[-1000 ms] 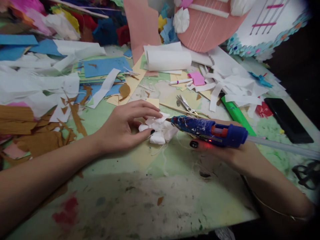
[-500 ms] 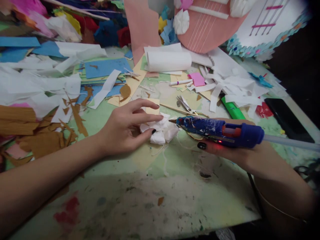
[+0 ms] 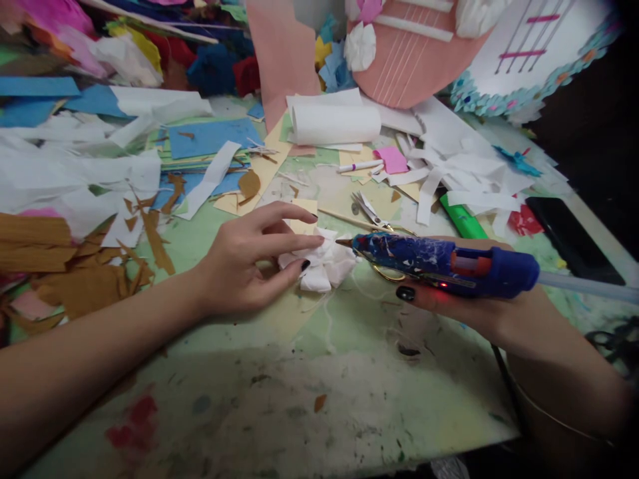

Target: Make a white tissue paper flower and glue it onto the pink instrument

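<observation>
A stained table (image 3: 359, 399) bears scissors (image 3: 370, 210) and a phone (image 3: 574, 239).

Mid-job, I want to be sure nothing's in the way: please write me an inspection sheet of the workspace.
Surface: green table, stained.
Job's things: white paper flower; blue glue gun, red light lit, nozzle at the flower, contact unclear.
Clutter: brown paper scraps, white paper strips, scissors, black phone.
Hands: left hand touching the flower, grip unclear; right hand gripping the glue gun.
Cables: dark cord by the right wrist, ends not visible.
Surroundings: pink guitar-shaped board at the back.
</observation>
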`<state>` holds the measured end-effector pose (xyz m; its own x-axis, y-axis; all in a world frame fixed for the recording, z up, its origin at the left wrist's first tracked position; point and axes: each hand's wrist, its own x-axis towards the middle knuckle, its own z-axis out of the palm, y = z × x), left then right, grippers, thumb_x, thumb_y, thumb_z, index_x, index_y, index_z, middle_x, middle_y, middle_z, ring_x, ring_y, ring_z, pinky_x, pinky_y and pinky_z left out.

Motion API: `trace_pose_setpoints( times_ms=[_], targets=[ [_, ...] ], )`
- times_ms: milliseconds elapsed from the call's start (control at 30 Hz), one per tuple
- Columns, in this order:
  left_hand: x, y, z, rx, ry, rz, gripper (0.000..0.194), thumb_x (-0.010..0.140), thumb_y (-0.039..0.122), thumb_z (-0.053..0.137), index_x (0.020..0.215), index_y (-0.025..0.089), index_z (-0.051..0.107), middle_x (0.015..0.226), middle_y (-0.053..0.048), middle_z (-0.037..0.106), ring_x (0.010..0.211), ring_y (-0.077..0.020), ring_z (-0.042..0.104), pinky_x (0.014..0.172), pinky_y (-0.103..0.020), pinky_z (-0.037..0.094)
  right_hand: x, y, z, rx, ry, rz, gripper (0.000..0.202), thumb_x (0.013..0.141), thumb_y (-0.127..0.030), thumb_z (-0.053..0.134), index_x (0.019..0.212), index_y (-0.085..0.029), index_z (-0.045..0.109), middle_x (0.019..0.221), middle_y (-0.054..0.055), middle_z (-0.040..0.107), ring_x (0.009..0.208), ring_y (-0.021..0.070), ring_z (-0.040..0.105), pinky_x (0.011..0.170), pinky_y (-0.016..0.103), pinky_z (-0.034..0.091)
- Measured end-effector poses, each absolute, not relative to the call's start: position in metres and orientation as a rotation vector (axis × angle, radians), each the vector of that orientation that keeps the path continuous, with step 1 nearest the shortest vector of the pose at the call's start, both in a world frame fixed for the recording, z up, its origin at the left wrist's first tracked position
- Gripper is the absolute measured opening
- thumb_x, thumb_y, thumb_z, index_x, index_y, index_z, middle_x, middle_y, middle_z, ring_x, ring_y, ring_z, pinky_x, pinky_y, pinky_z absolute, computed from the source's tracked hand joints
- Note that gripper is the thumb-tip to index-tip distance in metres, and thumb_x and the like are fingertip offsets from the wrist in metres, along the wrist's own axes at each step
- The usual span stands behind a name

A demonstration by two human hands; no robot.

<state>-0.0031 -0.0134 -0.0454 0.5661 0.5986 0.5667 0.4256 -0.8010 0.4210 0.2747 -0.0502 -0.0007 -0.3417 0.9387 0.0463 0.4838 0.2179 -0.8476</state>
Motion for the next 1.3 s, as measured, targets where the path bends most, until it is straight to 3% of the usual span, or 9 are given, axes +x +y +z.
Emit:
trace_pose_setpoints(
  times_ms=[467,833,1300],
  targets=[
    [-0.0049,-0.0145,-0.0463,2.500,0.865,1.019,0.028,0.077,0.013,0.060,0.099,0.027,0.071,0.118,-0.008,0.064,0.071,-0.0145,0.064,0.065,-0.031,0.057,0.2716,-0.0504,0.0035,-1.302,-1.903,0.979,0.011,0.069,-0.027,0.077,0.076,-0.022,0.071,0.070,-0.001,0.071,0.059,0.0176,0.064,0.050,0.023,0.054],
    [-0.0046,-0.0138,-0.0451,2.500,0.856,1.025,0.024,0.078,0.015,0.060,0.095,0.027,0.072,0.117,-0.009,0.065,0.069,-0.0139,0.064,0.062,-0.031,0.057,0.2724,-0.0508,0.0026,-1.242,-1.908,1.014,0.013,0.070,-0.024,0.077,0.082,-0.024,0.071,0.077,-0.002,0.072,0.066,0.0168,0.066,0.061,0.023,0.057],
    [-0.0043,-0.0138,-0.0468,2.526,0.843,1.052,0.027,0.077,0.011,0.060,0.100,0.022,0.068,0.115,-0.011,0.065,0.074,-0.0154,0.066,0.066,-0.031,0.057,0.2749,-0.0497,0.0049,-1.233,-2.005,0.960,0.013,0.073,-0.027,0.075,0.083,-0.022,0.070,0.070,-0.002,0.068,0.062,0.0158,0.063,0.055,0.023,0.053]
  ],
)
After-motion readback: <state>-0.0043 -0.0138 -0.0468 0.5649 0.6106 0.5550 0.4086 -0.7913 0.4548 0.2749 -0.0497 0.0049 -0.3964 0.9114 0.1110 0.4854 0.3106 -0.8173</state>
